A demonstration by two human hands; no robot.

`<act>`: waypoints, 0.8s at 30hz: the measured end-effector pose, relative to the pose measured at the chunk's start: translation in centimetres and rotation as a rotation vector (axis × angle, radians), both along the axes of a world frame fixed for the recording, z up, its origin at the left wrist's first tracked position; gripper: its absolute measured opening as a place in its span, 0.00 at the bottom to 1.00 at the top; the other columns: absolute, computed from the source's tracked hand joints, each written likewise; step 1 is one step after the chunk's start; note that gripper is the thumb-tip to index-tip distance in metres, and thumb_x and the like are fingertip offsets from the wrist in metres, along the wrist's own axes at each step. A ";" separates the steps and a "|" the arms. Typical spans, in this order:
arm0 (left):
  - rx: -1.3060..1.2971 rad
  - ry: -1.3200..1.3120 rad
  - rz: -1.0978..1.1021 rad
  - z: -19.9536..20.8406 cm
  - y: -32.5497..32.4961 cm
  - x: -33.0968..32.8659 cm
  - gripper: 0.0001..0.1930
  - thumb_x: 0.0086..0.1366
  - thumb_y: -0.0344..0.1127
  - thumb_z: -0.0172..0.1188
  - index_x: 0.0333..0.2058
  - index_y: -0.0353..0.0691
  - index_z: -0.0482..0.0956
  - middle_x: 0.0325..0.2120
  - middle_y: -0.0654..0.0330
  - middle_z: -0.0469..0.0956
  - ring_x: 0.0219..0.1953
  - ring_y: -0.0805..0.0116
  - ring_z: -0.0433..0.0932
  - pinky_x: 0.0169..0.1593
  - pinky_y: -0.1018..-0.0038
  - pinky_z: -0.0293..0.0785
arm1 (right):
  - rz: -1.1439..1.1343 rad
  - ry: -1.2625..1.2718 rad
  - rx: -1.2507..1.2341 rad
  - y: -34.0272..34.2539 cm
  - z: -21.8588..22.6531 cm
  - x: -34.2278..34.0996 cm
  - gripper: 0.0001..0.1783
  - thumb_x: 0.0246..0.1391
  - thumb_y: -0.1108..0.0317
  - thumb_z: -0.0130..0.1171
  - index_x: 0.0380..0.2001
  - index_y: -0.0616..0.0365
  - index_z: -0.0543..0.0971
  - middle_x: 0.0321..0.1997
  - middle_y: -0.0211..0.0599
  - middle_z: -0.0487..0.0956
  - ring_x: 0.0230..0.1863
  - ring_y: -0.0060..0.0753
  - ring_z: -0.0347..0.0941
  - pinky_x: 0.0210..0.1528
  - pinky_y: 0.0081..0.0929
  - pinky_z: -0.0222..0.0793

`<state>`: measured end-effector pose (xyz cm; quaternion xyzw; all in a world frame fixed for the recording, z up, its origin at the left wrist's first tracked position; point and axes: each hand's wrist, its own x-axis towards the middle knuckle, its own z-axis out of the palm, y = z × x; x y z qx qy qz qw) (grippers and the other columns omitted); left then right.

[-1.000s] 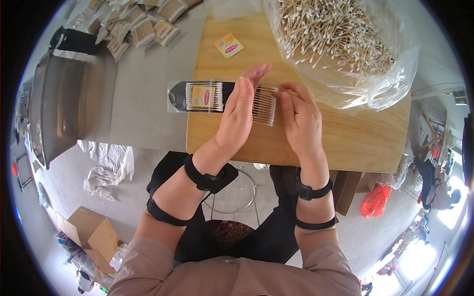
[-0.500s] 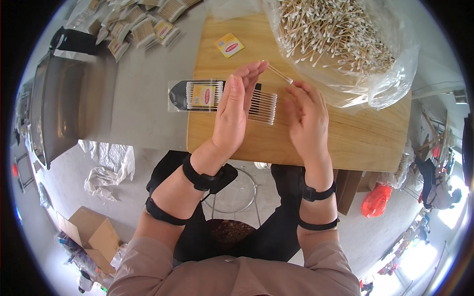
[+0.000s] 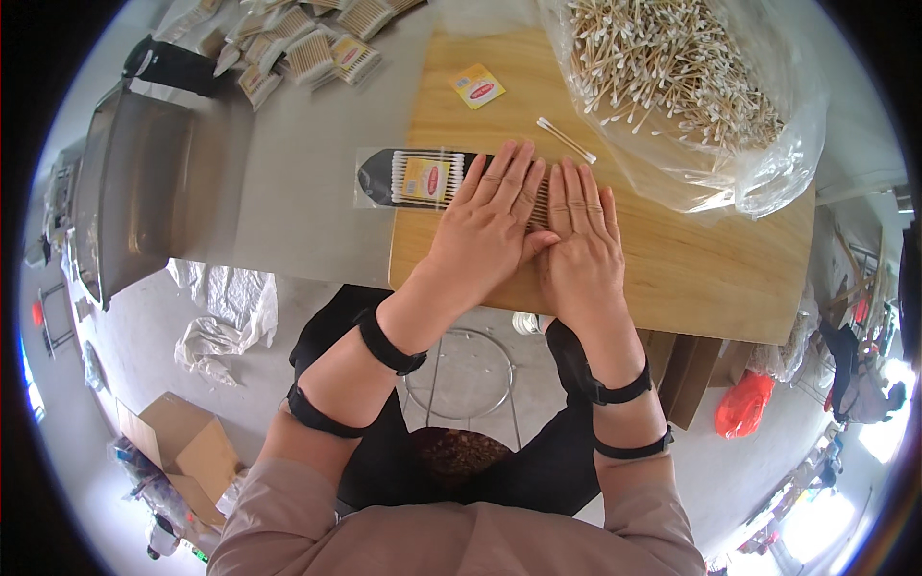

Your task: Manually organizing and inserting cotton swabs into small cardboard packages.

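Observation:
Both hands lie flat, palms down, over a row of cotton swabs (image 3: 540, 206) on the wooden board (image 3: 711, 278). My left hand (image 3: 490, 230), fingers stretched, covers the row's left part and the end of a black strip (image 3: 377, 177). My right hand (image 3: 582, 235), also with straight fingers, presses beside it on the row's right side. Only a narrow band of sticks shows between them. Left of my hands, a clear sleeve on the strip holds swabs with a yellow card (image 3: 425, 179). A couple of loose swabs (image 3: 567, 140) lie just beyond my fingertips.
A large clear plastic bag (image 3: 759, 187) of loose swabs stands at the far right. Another yellow card (image 3: 477, 86) lies on the board. Filled swab packets (image 3: 309, 58) are heaped at the far left, near a metal bin (image 3: 130, 192). A cardboard box (image 3: 182, 446) sits on the floor.
My hands have come down and together onto the swab row, from upright and apart. The loose swabs by my fingers now lie on the board. The view has shifted slightly.

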<state>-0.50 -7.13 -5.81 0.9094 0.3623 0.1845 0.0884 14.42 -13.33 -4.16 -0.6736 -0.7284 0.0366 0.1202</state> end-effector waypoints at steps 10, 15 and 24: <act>-0.052 0.011 0.174 2.8 1.6 -1.8 0.34 0.71 0.51 0.51 0.69 0.36 0.57 0.70 0.49 0.57 0.72 0.51 0.55 0.72 0.52 0.49 | -0.038 -0.014 0.006 0.3 0.2 -0.2 0.32 0.61 0.63 0.54 0.67 0.62 0.65 0.72 0.44 0.64 0.75 0.43 0.54 0.75 0.47 0.47; 0.030 0.103 0.293 0.6 1.8 -3.0 0.32 0.71 0.47 0.51 0.68 0.35 0.59 0.69 0.49 0.59 0.72 0.51 0.56 0.71 0.52 0.51 | -0.031 -0.027 -0.008 0.9 0.3 -0.3 0.31 0.63 0.63 0.53 0.68 0.61 0.64 0.72 0.43 0.63 0.75 0.43 0.54 0.75 0.46 0.47; -0.019 0.079 0.244 0.5 1.9 -3.3 0.30 0.71 0.39 0.52 0.68 0.36 0.59 0.68 0.51 0.60 0.71 0.53 0.57 0.71 0.54 0.54 | 0.013 -0.016 0.012 1.5 0.8 0.1 0.31 0.61 0.63 0.55 0.66 0.60 0.66 0.71 0.41 0.65 0.74 0.41 0.56 0.75 0.45 0.49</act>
